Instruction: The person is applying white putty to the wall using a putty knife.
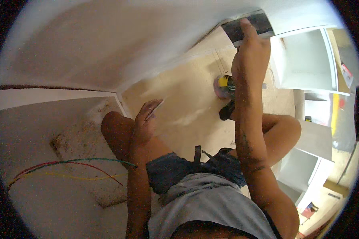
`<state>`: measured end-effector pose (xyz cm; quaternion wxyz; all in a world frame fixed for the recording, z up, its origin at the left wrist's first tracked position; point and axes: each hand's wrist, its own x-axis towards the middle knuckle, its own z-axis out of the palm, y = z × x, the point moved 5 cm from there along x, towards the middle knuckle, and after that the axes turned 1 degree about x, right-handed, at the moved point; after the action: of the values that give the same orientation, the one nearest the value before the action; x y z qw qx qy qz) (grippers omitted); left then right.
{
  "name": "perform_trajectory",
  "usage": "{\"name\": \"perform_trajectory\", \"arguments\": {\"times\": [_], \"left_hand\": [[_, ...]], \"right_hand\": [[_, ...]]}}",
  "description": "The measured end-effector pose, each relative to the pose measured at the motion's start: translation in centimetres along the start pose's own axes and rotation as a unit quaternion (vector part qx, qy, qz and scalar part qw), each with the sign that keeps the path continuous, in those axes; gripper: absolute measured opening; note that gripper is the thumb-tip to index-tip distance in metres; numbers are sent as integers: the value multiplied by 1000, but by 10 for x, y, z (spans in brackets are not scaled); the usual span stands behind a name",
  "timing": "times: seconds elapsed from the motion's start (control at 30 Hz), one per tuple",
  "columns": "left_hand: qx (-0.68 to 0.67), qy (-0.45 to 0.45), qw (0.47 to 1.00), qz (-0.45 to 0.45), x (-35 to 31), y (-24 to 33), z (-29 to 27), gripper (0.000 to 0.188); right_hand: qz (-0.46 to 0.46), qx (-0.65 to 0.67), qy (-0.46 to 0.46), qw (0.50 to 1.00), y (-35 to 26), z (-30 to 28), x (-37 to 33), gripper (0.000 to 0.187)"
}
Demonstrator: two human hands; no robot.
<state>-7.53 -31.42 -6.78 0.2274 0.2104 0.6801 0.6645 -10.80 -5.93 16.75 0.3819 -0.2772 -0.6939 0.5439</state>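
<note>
My right hand (pixel 251 59) reaches up and forward, closed round a wide putty knife (pixel 232 32) with a dark rectangular blade. One finger lies stretched along the blade, and its far edge is against or close to the white wall (pixel 159 28). Lower and to the left, my left hand (pixel 145 121) is near my bent knee, closed on a thin flat piece (pixel 154 108) with a pale edge. White smears show on its fingers. The kind of that piece is hard to make out.
Beige floor (pixel 179 95) carries whitish dust and a round container with a yellow and black label (pixel 226 84). White open cabinets (pixel 307 59) stand on the right. Green, red and yellow wires (pixel 68 161) stick out at left, near my forearm.
</note>
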Motion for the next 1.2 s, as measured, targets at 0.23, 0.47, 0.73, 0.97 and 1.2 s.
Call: {"name": "perform_trajectory", "arguments": {"times": [0.23, 0.47, 0.73, 0.97, 1.2], "left_hand": [[-462, 77, 863, -190, 27, 32, 33, 45], [-605, 13, 761, -233, 66, 103, 75, 44], [-520, 61, 821, -227, 50, 117, 57, 47], [-202, 76, 955, 202, 63, 144, 41, 44], [343, -79, 881, 316, 37, 118, 32, 48]], "right_hand": [[-79, 13, -53, 995, -20, -8, -27, 28], [-376, 51, -298, 876, -33, -43, -86, 28], [-243, -317, -390, 830, 47, -40, -61, 60], [403, 433, -172, 788, 91, -57, -88, 36], [551, 370, -148, 733, 149, -60, -111, 34]]}}
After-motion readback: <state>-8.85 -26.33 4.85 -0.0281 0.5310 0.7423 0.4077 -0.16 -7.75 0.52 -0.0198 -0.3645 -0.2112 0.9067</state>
